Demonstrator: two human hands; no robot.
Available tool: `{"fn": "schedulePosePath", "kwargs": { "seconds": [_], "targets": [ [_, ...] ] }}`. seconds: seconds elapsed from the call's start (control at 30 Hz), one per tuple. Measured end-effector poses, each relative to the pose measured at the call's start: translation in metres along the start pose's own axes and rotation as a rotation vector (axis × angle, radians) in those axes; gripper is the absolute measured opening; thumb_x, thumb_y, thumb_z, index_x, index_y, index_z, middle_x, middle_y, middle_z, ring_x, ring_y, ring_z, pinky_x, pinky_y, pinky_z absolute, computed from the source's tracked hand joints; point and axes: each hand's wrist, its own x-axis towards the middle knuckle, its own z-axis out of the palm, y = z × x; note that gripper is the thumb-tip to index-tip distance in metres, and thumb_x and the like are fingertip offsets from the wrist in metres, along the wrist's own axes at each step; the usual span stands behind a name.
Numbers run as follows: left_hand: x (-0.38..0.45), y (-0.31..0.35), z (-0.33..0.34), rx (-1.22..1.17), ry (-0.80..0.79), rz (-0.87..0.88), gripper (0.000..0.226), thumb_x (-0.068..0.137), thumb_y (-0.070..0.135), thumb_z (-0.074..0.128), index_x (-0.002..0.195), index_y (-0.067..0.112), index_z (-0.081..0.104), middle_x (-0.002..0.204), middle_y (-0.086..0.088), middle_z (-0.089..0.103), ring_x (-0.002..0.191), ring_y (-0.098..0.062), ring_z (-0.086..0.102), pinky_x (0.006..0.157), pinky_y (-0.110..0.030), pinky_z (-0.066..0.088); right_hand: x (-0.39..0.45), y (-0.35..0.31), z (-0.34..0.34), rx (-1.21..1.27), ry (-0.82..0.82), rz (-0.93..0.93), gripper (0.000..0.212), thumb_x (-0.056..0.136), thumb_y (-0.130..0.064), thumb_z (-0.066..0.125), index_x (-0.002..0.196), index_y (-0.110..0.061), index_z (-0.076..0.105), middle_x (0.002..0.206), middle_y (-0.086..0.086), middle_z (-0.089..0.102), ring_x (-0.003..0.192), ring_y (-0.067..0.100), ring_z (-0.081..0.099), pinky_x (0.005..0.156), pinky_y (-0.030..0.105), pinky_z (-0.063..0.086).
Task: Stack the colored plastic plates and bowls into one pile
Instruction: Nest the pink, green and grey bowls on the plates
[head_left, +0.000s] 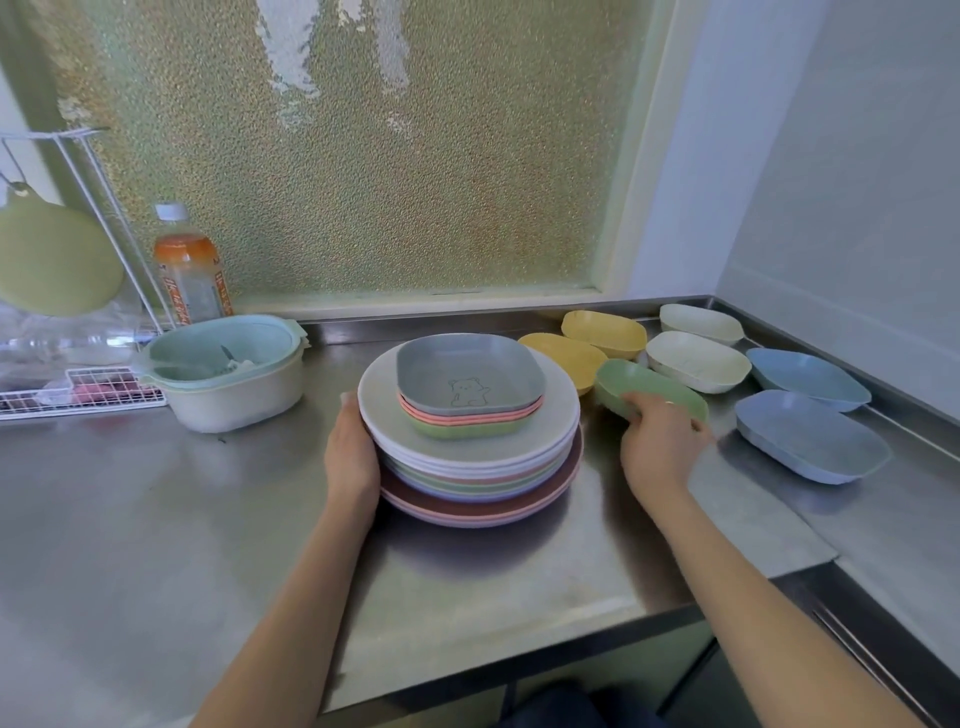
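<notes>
A pile of round plates (470, 462) is seen on a steel counter (156, 509), topped by square plates, the uppermost a grey plate (470, 376) with a bear drawing. The pile's left edge is steadied by the left hand (350, 452), fingers laid flat against it. Just right of the pile, a green bowl (649, 387) is gripped at its near rim by the right hand (662, 444), fingers curled over it. Further right of the pile, yellow, cream and blue bowls are spread out. The bowl stage appears to be starting; next, the green bowl would need lifting and centring on the grey plate.
</notes>
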Motion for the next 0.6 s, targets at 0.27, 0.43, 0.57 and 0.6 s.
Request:
{"fn": "schedulePosePath", "kwargs": {
  "seconds": [0.27, 0.43, 0.57, 0.6],
  "targets": [
    [-0.001, 0.0, -0.002, -0.008, -0.028, -0.028, 0.06, 0.093, 0.056, 0.027, 0.126, 0.018, 0.059, 0.132, -0.006, 0.058, 0.121, -0.02, 0.052, 0.106, -0.037, 0.037, -0.028, -0.093, -0.05, 0.359, 0.174, -0.506, 0.031, 0.08, -0.004, 0.061, 0.098, -0.026, 0.072, 0.09, -0.005, 0.07, 0.087, 0.022, 0.059, 0.078, 0.027, 0.021],
    [-0.006, 0.004, -0.006, -0.009, -0.075, -0.032, 0.075, 0.075, 0.073, 0.028, 0.119, 0.024, 0.063, 0.13, -0.005, 0.06, 0.119, -0.02, 0.054, 0.108, -0.044, 0.036, -0.057, -0.12, -0.056, 0.362, -0.002, -0.705, 0.039, 0.075, 0.0, 0.059, 0.095, -0.032, 0.071, 0.082, -0.009, 0.067, 0.083, 0.02, 0.059, 0.079, 0.027, 0.02],
    [-0.006, 0.004, -0.007, -0.007, -0.085, -0.048, 0.081, 0.068, 0.076, 0.029, 0.12, 0.024, 0.063, 0.128, -0.004, 0.061, 0.117, -0.02, 0.056, 0.108, -0.044, 0.038, -0.064, -0.114, -0.049, 0.338, -0.174, -0.699, 0.035, 0.082, -0.006, 0.051, 0.099, -0.03, 0.07, 0.09, -0.009, 0.069, 0.092, 0.02, 0.059, 0.076, 0.025, 0.017],
    [-0.006, 0.004, -0.007, -0.008, -0.087, -0.048, 0.081, 0.067, 0.076, 0.03, 0.12, 0.024, 0.063, 0.127, -0.003, 0.062, 0.117, -0.02, 0.056, 0.107, -0.044, 0.038, -0.064, -0.113, -0.049, 0.347, -0.231, -0.695, 0.034, 0.085, -0.007, 0.049, 0.101, -0.03, 0.069, 0.095, -0.009, 0.069, 0.097, 0.019, 0.059, 0.077, 0.025, 0.017]
  ]
}}
